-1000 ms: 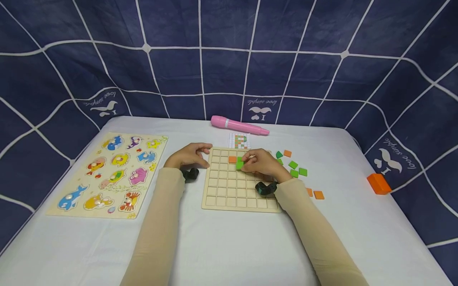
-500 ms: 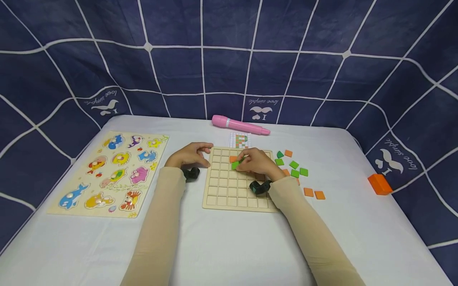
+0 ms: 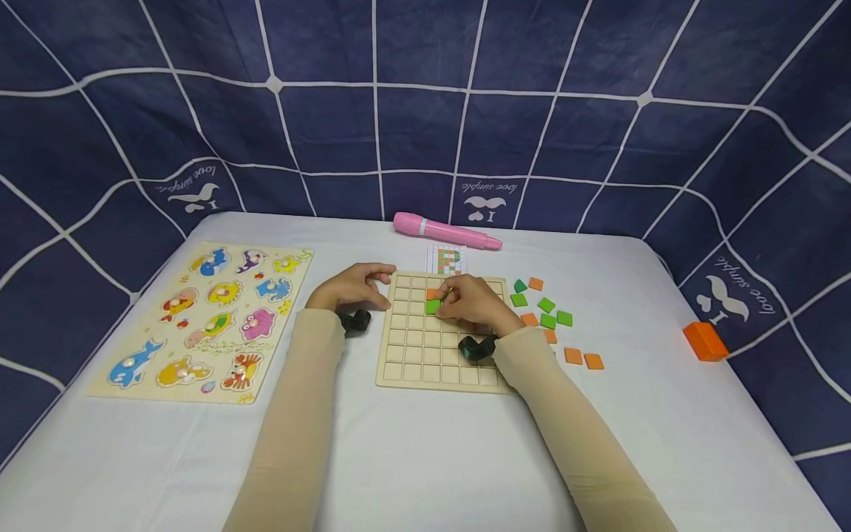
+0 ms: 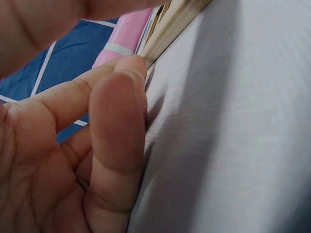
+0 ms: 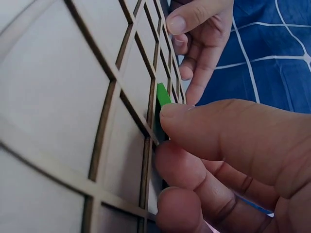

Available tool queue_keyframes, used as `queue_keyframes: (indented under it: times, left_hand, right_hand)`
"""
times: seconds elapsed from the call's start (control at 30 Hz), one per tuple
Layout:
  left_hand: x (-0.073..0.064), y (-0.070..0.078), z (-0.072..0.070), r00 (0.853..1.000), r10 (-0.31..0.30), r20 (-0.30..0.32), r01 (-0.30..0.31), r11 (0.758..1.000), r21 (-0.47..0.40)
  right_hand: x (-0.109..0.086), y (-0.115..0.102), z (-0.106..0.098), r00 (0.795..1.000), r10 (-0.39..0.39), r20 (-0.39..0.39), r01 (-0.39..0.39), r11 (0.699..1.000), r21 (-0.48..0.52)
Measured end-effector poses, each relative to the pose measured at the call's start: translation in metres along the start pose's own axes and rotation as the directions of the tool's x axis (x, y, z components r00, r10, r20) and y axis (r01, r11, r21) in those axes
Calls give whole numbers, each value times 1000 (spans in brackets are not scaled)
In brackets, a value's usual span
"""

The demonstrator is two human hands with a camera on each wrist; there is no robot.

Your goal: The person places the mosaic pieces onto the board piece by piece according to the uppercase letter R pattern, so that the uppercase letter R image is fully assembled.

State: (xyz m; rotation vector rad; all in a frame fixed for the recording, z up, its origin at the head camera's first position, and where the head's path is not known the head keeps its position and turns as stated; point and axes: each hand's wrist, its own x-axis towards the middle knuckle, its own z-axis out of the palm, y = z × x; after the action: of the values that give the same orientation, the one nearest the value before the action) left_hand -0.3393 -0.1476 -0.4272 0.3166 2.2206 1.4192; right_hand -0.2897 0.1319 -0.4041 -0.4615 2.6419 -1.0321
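Note:
A pale wooden grid board [image 3: 412, 355] lies in front of me. My right hand [image 3: 475, 303] is over its upper middle, thumb and fingertips pinching a green square tile [image 3: 433, 306] at a cell just below an orange tile [image 3: 433, 293]. In the right wrist view the thumb is against the edge of the green tile [image 5: 162, 95], and the fingers hide part of it. My left hand [image 3: 355, 287] rests at the board's upper left edge, with thumb and fingers spread apart and relaxed. The left wrist view has its fingertips by the board's corner [image 4: 167, 39].
Loose green tiles [image 3: 547, 304] and orange tiles [image 3: 573, 356] lie right of the board. Behind it are a small pattern card [image 3: 447, 259] and a pink pen-shaped toy [image 3: 445, 230]. A sea-animal puzzle [image 3: 153, 295] lies left; an orange block [image 3: 705, 341] sits far right.
My right hand has moved slightly left with the green tile, which now lies below the orange one. A second bit of green seen beside the fingers earlier is now hidden. The left hand stays put.

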Motion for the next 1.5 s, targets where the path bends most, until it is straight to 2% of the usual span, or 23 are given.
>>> queue_keyframes:
  times: [0.47, 0.6, 0.7, 0.83, 1.1, 1.3, 1.5]
  left_hand:
    - [-1, 1, 0, 1000, -1, 4, 1, 1000, 9]
    - [-1, 2, 0, 1000, 4, 6, -4, 1000, 11]
    - [-1, 2, 1, 1000, 7, 5, -8, 1000, 14]
    - [0, 1, 1, 1000, 6, 6, -6, 1000, 12]
    - [0, 1, 1, 1000, -2, 6, 2, 1000, -18]
    - [0, 0, 0, 1000, -3, 2, 4, 1000, -16]
    - [0, 0, 1, 1000, -6, 9, 6, 1000, -11]
  right_hand:
    - [-2, 3, -1, 999, -31, 22, 30, 999, 21]
    - [-6, 7, -6, 997, -63, 37, 60, 995, 77]
    - [-11, 12, -13, 993, -97, 73, 83, 981, 177]
    - [-19, 21, -23, 982, -125, 139, 79, 951, 299]
    - [-41, 45, -43, 967, -127, 219, 33, 921, 388]
    - [-63, 62, -62, 975, -94, 204, 1, 910, 414]
    - [-82, 78, -78, 987, -49, 156, -24, 899, 437]
